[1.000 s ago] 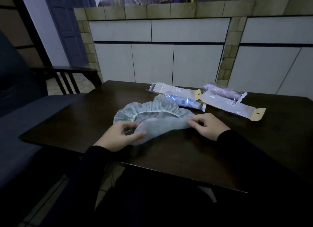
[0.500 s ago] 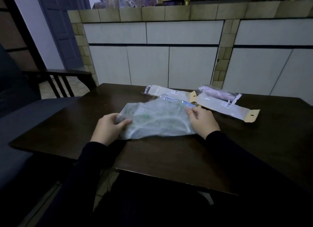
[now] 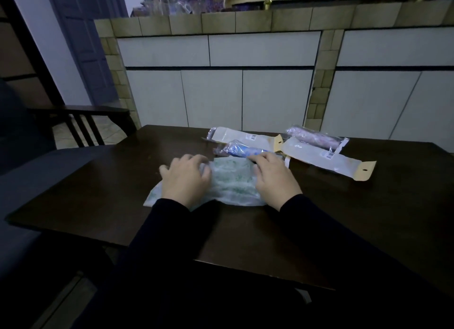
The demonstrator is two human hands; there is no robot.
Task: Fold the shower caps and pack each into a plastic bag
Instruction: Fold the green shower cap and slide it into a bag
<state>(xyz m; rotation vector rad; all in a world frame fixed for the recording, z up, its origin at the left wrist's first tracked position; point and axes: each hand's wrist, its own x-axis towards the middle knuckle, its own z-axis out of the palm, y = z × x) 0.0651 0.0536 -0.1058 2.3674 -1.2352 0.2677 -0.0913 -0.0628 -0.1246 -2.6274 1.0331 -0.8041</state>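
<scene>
A folded shower cap, pale with green print, lies flat on the dark counter near its front edge, and both hands lie palm down on it: the left hand on its left part, the right hand on its right end, the fingers of each lightly bent and pressing on the cap, gripping nothing. Just behind the cap lies a blue rolled cap in a plastic bag, with two flat card-backed bags and a pink bagged roll farther back to the right
</scene>
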